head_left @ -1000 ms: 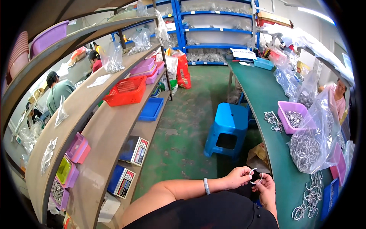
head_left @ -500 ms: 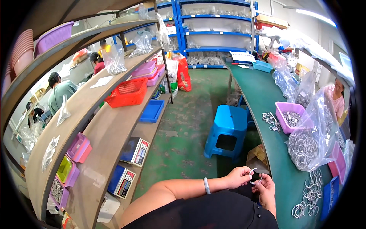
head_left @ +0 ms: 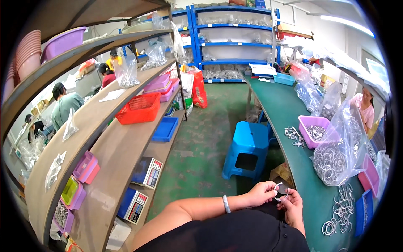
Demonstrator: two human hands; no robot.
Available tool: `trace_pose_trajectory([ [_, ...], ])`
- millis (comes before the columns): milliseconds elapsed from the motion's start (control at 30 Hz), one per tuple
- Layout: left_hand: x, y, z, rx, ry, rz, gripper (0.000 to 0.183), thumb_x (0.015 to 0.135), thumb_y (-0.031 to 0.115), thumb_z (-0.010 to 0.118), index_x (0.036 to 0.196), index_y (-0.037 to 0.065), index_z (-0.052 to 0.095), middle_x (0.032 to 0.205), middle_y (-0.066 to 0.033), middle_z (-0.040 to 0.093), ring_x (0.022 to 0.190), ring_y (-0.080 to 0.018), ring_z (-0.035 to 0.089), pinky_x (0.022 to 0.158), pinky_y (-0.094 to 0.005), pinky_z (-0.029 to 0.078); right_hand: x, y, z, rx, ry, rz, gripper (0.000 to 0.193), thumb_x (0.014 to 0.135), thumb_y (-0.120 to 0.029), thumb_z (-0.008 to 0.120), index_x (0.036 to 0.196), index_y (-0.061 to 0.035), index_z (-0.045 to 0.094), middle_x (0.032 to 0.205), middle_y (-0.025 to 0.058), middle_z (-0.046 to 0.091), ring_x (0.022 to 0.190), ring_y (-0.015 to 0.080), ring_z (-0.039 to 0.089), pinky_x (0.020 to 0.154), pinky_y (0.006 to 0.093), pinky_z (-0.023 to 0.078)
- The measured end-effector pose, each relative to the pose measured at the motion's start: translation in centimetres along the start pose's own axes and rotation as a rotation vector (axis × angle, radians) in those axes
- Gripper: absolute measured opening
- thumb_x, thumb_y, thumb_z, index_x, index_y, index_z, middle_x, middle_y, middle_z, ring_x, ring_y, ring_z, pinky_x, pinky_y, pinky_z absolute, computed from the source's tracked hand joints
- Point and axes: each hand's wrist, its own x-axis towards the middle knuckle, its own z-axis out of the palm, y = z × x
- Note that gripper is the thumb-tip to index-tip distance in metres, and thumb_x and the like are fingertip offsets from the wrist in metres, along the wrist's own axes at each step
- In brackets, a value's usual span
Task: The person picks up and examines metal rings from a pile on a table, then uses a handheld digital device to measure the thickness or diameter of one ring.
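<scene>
Near the lower middle, above my lap, both hands hold one thin silver metal ring (head_left: 275,192) with a gap at its top. My left hand (head_left: 261,193) pinches its left side between thumb and fingers. On the other side, my right hand (head_left: 293,207) grips its lower right part. Whether the ring is hinged is too small to tell. To the right, similar loose rings (head_left: 343,210) lie in a tangled pile on the green table (head_left: 304,187), beside a clear plastic bag (head_left: 336,161) full of them.
A purple basket (head_left: 301,128) of metal parts and a blue tray (head_left: 364,214) stand on the table. Ahead is a blue stool (head_left: 250,134). Shelving at left bears a red basket (head_left: 140,110) and scales (head_left: 147,172). A person in pink (head_left: 364,110) sits beyond the table.
My view has tilted slightly upward, so the far surroundings sit a little lower. Both hands stay on the ring, with small shifts of the fingers.
</scene>
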Motion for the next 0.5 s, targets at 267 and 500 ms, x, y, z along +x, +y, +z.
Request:
trace_pose_trajectory([
  [267, -0.04, -0.06, 0.26, 0.006, -0.032, 0.021, 0.018, 0.084, 0.015, 0.051, 0.099, 0.004, 0.049, 0.077, 0.0022, 0.051, 0.065, -0.0052, 0.048, 0.057, -0.0195, 0.041, -0.48, 0.19, -0.27, 0.018, 0.023, -0.011, 0.031, 0.073, 0.008, 0.05, 0.102, 0.0008, 0.044, 0.07, 0.0089, 0.057, 0.052, 0.0148, 0.055, 0.047, 0.0229, 0.045],
  [500, -0.31, -0.24, 0.22, 0.019, -0.015, -0.006, 0.018, 0.084, 0.015, 0.051, 0.099, 0.004, 0.049, 0.078, 0.0016, 0.051, 0.065, -0.0054, 0.048, 0.057, -0.0196, 0.041, -0.56, 0.45, -0.12, 0.031, 0.013, -0.005, 0.031, 0.073, 0.008, 0.05, 0.102, 0.0003, 0.044, 0.07, 0.0085, 0.057, 0.052, 0.0144, 0.055, 0.048, 0.0225, 0.045],
])
